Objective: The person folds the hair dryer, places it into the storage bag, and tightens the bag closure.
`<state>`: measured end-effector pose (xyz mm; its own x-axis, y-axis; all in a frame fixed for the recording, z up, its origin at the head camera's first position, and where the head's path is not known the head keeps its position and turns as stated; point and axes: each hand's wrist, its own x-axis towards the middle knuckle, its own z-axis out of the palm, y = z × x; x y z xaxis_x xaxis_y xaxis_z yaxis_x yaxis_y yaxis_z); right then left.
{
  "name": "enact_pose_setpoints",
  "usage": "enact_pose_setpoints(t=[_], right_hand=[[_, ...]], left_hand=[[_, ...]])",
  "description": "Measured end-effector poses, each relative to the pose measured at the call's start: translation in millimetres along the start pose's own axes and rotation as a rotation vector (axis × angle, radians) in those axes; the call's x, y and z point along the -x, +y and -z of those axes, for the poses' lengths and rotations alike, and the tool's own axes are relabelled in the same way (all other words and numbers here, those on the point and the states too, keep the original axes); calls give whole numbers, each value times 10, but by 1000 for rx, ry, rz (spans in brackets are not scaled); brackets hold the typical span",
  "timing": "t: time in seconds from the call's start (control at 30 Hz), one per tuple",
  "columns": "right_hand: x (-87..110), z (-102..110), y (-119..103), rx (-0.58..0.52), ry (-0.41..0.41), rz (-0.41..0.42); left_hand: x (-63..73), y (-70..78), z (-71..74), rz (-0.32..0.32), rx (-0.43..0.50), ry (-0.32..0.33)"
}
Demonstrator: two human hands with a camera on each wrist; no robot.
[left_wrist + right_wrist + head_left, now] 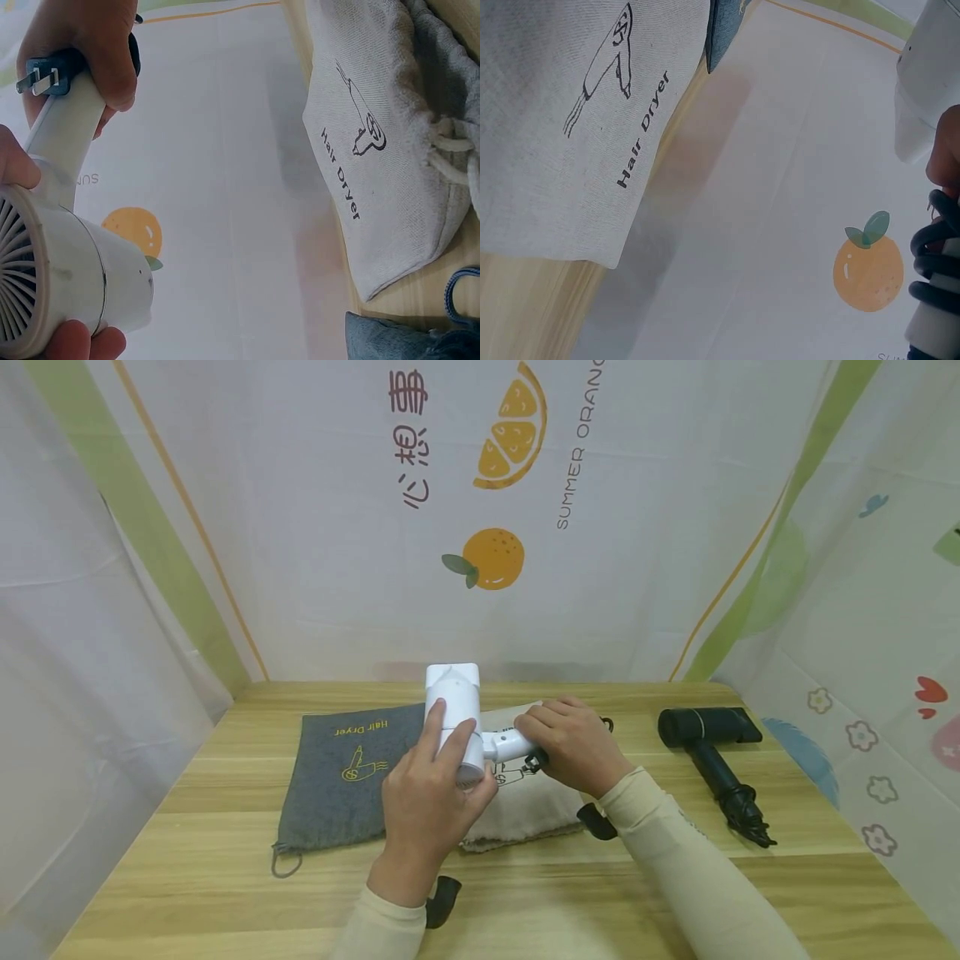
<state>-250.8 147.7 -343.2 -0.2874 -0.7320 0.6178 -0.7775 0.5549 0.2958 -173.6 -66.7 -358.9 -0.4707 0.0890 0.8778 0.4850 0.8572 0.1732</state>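
A white hair dryer (453,697) is held above the table in both hands. My left hand (429,793) grips its barrel, fingers along the top and thumb near the rear vent; the left wrist view shows the vent's slatted grille (16,262). My right hand (576,745) holds the handle, together with its dark cord. In the right wrist view the coiled cord (936,262) wraps the handle. A two-prong plug (64,73) lies against the handle's end. Below the dryer lies a cream drawstring bag (536,806) printed "Hair Dryer", partly hidden by hands and dryer.
A dark grey drawstring bag (318,777) with yellow "Hair Dryer" print lies flat on the left. On the right rests a black hair dryer (693,727), its cord bundled around the handle. Fabric curtains (330,568) surround the wooden table (187,877) at the back and sides.
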Motion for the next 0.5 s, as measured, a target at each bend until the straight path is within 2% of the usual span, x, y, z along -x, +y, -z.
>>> enact_pose_setpoints(t=[0.5], right_hand=[[-12, 5, 7, -5, 10, 11]], left_hand=[[-6, 2, 6, -8, -4, 12]])
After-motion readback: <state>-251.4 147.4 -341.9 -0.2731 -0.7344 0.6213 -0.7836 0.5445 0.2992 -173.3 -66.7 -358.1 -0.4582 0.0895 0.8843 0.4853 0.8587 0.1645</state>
